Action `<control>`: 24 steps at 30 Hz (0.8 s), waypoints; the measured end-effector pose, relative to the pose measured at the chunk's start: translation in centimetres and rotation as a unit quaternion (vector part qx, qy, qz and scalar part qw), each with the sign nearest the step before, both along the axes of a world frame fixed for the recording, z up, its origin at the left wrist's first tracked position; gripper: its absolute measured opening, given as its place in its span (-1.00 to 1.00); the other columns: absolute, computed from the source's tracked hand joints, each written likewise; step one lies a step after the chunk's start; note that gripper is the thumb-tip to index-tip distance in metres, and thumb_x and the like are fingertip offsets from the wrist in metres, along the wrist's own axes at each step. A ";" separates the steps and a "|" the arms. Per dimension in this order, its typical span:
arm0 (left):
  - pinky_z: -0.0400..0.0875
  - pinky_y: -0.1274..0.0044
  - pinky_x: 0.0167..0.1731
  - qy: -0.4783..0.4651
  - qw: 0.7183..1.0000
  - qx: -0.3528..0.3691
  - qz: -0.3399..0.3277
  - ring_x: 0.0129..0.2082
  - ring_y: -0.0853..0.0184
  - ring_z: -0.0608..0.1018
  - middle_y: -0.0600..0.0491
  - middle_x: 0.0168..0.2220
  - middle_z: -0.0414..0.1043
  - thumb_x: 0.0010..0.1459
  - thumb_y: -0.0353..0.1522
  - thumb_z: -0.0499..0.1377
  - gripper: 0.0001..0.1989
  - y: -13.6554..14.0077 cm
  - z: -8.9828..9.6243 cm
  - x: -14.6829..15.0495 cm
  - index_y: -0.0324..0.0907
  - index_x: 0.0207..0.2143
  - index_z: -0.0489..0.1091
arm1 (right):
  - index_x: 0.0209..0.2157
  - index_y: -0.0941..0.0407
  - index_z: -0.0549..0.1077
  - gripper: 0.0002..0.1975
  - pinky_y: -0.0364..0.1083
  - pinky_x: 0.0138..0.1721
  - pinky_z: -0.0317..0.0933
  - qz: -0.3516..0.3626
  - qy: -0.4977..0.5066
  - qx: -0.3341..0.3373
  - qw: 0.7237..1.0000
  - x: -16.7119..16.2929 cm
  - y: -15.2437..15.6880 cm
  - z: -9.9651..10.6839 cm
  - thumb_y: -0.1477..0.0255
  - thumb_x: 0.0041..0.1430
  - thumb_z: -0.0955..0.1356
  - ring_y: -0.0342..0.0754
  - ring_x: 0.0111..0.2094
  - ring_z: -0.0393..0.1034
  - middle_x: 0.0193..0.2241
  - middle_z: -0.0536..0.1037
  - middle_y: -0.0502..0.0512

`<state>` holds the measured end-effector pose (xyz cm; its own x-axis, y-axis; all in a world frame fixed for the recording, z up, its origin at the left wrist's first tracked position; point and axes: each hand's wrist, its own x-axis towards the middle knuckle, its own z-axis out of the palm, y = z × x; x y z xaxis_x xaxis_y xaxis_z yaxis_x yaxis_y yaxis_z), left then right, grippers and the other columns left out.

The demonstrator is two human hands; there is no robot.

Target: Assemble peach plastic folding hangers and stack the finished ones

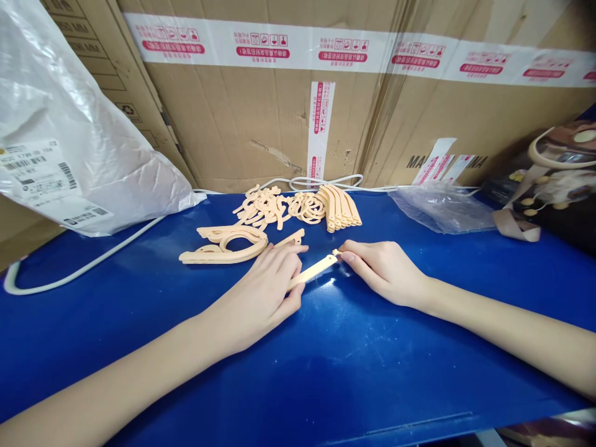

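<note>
My left hand (265, 292) is closed on a cream plastic hanger arm (317, 269), which points up and to the right. At that arm's far end, the thumb and forefinger of my right hand (391, 270) pinch a small cream piece (336, 252), mostly hidden by the fingertips. Another cream arm (294, 238) pokes out beyond my left fingers. Folded cream hangers (226, 256) lie just left of that hand. Behind both hands are a pile of hook-shaped pieces (263, 206), some rings (307, 208) and a row of curved arms (341, 208).
Everything rests on a blue tabletop (298, 372). Taped cardboard boxes (261, 124) stand along the back. A white parcel bag (88, 124) leans at left beside a white cable (84, 273). At right are a clear plastic bag (447, 208) and a dark bag (559, 205) with a strap.
</note>
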<state>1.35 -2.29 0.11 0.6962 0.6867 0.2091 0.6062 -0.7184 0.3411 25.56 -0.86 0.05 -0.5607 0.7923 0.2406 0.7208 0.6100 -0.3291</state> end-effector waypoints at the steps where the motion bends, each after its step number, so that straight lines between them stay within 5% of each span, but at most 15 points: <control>1: 0.11 0.11 0.18 -0.003 1.000 -0.003 -0.001 0.23 0.14 0.20 -0.14 0.07 0.26 0.31 -0.37 -0.12 -0.89 0.0 0.0 0.0 -0.14 -0.31 0.13 | -0.35 0.12 0.30 -0.63 -0.16 -0.45 0.05 0.005 -0.003 0.003 1.000 0.0 0.0 0.0 0.28 0.39 0.04 -0.16 -0.51 0.32 -0.51 0.43 -0.01; 12: 0.20 0.17 0.14 -0.038 0.999 -0.014 -0.004 0.19 0.15 0.26 -0.09 0.14 0.21 0.33 -0.29 -0.06 -0.87 0.1 -0.1 -0.2 -0.13 -0.16 0.20 | -0.24 0.14 0.32 -0.64 -0.18 -0.52 0.00 0.038 0.003 -0.012 0.999 0.4 0.1 0.0 0.27 0.40 0.03 -0.19 -0.63 0.22 -0.60 0.35 -0.07; 24: 0.05 0.16 0.24 0.012 0.999 0.025 -0.038 0.30 0.15 0.06 -0.09 0.18 0.17 0.37 -0.30 -0.13 -0.75 0.3 -0.2 -0.2 -0.15 -0.14 0.30 | -0.28 0.13 0.35 -0.63 -0.19 -0.51 0.02 0.064 0.002 -0.037 0.997 0.3 0.0 0.1 0.18 0.38 0.10 -0.16 -0.57 0.33 -0.56 0.43 -0.02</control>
<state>1.17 -2.00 -0.12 0.7509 0.6209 0.2248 0.5567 -0.7783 0.2902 25.90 -0.85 0.12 -0.6573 0.7301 0.1868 0.6370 0.6707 -0.3800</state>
